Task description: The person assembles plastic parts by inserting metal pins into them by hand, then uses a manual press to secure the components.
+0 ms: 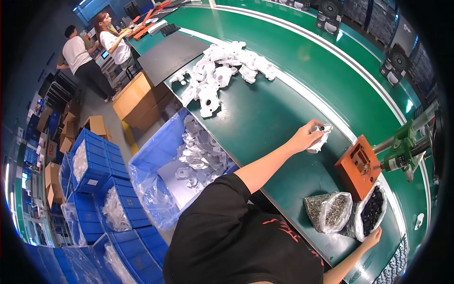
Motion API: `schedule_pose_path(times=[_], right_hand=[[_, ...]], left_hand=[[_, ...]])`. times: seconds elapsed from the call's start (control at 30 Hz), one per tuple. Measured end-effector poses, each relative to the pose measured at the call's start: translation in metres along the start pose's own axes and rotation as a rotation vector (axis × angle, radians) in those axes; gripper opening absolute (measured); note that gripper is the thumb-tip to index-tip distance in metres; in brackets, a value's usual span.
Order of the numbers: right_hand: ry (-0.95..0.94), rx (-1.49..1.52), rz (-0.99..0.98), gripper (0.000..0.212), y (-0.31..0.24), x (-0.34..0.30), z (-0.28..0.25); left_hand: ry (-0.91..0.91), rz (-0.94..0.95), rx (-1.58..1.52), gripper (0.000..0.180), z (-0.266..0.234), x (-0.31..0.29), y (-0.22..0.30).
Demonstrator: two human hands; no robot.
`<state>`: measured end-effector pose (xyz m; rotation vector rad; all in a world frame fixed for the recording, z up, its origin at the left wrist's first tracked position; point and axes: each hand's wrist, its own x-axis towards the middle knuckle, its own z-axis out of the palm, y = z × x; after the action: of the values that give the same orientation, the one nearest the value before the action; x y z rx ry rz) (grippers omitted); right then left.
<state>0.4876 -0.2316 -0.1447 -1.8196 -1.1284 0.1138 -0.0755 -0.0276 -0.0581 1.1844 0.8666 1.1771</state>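
My left hand (307,137) is closed around a white moulded plastic part (320,140), held just over the green bench top (265,128). My right hand (372,238) is at the near side of a clear plastic bag of small black parts (371,214). Its fingers are drawn together against the bag's edge, and what they hold, if anything, cannot be made out. Beside that bag stands an open bag of metal screws (336,211). Beyond both bags sits an orange fixture block (359,166) under a green press-like machine (399,154).
A heap of white plastic parts (209,99) lies at the bench's far left. Below the bench edge, a lined blue bin (149,165) holds more. Blue crates (87,208) and a cardboard box (137,102) stand left. A green conveyor (302,52) runs behind; two people (80,54) work far off.
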Motion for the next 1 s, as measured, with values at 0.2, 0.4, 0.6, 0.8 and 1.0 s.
schedule_pose_path(times=[0.2,0.4,0.6,0.8,1.0], right_hand=[[0.011,0.049,0.002,0.030,0.014,0.003,-0.002],[-0.006,0.046,0.061,0.030,0.004,0.001,0.001],[0.018,0.055,0.028,0.029,0.005,0.000,0.001],[-0.005,0.089,0.033,0.029,0.009,0.001,0.002],[-0.021,0.089,0.098,0.028,0.020,0.005,-0.001]], left_hand=[[0.031,0.012,0.077,0.031,0.001,0.001,-0.001],[0.072,0.029,0.073,0.031,0.002,-0.002,0.000],[0.038,0.033,0.116,0.030,0.002,-0.003,0.002],[0.057,0.055,0.134,0.030,0.000,-0.002,-0.003],[0.068,0.057,0.162,0.032,0.001,-0.002,-0.001]])
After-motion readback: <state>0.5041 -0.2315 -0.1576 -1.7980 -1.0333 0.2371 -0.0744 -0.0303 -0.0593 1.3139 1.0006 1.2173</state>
